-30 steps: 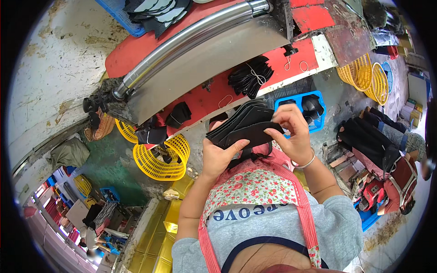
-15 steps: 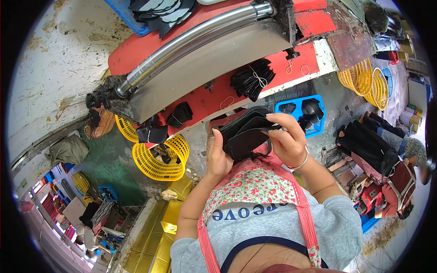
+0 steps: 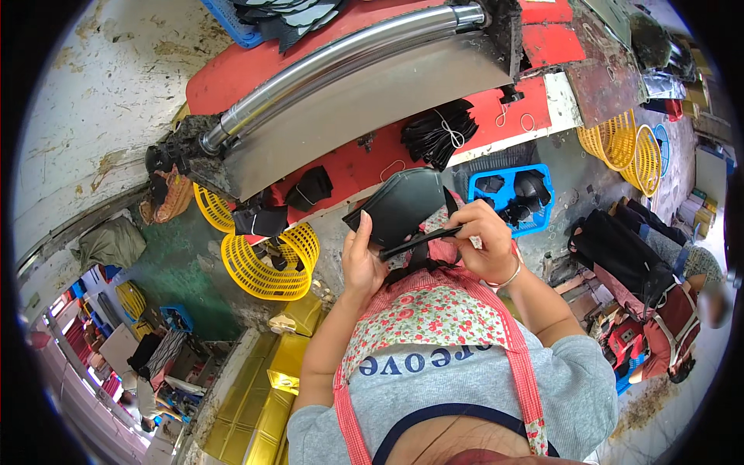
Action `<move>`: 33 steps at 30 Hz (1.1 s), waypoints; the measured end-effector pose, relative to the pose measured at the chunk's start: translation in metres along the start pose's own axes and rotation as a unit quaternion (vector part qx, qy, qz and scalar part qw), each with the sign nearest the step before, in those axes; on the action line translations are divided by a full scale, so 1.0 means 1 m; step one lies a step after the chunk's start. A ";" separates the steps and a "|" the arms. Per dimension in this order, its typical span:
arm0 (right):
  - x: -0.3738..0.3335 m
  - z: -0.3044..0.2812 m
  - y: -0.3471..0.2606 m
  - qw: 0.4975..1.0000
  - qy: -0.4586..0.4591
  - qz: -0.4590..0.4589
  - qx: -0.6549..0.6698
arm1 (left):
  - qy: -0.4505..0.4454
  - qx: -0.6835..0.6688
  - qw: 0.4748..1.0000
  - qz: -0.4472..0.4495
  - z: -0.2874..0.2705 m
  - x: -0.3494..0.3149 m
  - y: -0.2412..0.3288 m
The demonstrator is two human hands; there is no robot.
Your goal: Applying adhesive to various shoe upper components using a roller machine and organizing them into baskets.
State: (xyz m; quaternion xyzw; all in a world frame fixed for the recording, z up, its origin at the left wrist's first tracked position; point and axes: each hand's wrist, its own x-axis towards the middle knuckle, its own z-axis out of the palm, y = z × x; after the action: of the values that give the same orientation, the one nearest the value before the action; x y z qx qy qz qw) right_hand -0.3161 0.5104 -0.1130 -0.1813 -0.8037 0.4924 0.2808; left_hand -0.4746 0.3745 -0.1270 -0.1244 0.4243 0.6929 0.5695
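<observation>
In front of my apron, my left hand (image 3: 363,262) is closed round the left end of a stack of black, leather-like cut pieces (image 3: 408,203). The upper piece shows a broad, smooth face with a stitched-looking edge. Lower down, my right hand (image 3: 487,244) pinches the right end of a narrow black edge (image 3: 422,244), seen nearly side-on. How many pieces lie in the stack is hidden. Beyond my hands, on the red table (image 3: 364,172), lie a bundle of black pieces (image 3: 439,133) tied with white string and a smaller tied black bundle (image 3: 310,188).
A metal roller (image 3: 341,66) above a grey plate (image 3: 364,116) spans the table. Below its edge stand a yellow basket (image 3: 232,271) and a blue basket (image 3: 548,194), both holding black pieces. Gold boxes (image 3: 240,395) lie at lower left. Another person (image 3: 674,310) is at the right.
The black pieces, fanned apart before, now show one broad face, tilted up and away. My right hand has moved slightly down with the pinched edge. The whole view has shifted a little.
</observation>
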 end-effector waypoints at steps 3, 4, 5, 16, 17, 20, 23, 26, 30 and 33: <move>-0.018 0.003 0.008 0.982 0.002 0.129 0.142 | -0.020 0.040 0.999 0.030 -0.010 0.006 -0.002; -0.022 0.002 0.007 0.944 0.016 0.223 0.242 | -0.025 0.046 0.998 0.045 -0.012 0.008 -0.002; -0.021 -0.002 0.006 0.943 0.014 0.224 0.244 | -0.022 0.046 0.998 0.045 -0.014 0.008 -0.001; -0.021 -0.014 0.008 0.850 -0.278 0.338 0.292 | 0.045 0.002 0.994 0.104 -0.014 0.012 0.002; -0.020 -0.011 0.007 0.850 -0.277 0.339 0.292 | 0.045 0.002 0.994 0.104 -0.015 0.012 0.002; -0.017 -0.009 0.007 0.886 -0.265 0.276 0.261 | 0.057 0.020 0.990 0.127 -0.017 0.013 0.000; -0.015 -0.012 0.008 0.877 -0.313 0.264 0.252 | 0.057 0.011 0.992 0.108 -0.021 0.015 0.000; -0.015 -0.011 0.008 0.874 -0.317 0.269 0.251 | 0.053 0.000 0.994 0.094 -0.037 0.029 -0.006; -0.012 -0.009 0.010 0.852 -0.351 0.289 0.259 | 0.140 0.089 0.981 0.097 -0.083 0.079 -0.028; -0.022 -0.002 0.035 0.878 -0.239 0.316 0.267 | 0.215 0.154 0.958 0.107 -0.103 0.117 -0.042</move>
State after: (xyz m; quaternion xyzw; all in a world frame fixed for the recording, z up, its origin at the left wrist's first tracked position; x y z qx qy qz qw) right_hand -0.2971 0.5153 -0.1489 -0.2208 -0.5845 0.7790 -0.0530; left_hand -0.5063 0.3790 -0.2854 -0.1345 0.6492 0.6332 0.3994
